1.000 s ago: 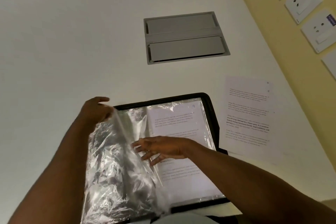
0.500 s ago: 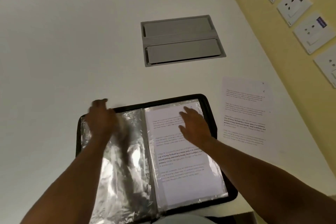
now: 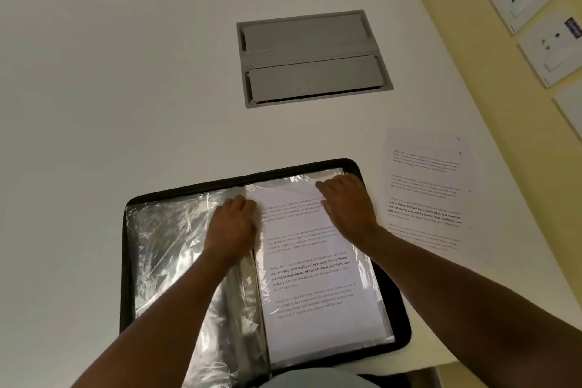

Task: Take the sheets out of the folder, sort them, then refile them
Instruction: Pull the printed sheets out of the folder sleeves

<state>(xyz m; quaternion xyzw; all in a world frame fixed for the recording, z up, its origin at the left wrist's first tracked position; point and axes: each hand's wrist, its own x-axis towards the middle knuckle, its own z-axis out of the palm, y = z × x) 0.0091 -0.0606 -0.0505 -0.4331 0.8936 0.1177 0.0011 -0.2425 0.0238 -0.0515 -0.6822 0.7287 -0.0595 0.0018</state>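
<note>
folder (image 3: 395, 334) open on worktop (image 3: 126, 72); left hand (image 3: 231, 225) presses spine, right hand (image 3: 348, 203) pinches sleeved sheet's (image 3: 315, 293) top corner. risk: thin sleeve may tear if tugged.

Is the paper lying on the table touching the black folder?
Apart. The head view shows bare white table between the loose printed sheet and the black folder.
</note>
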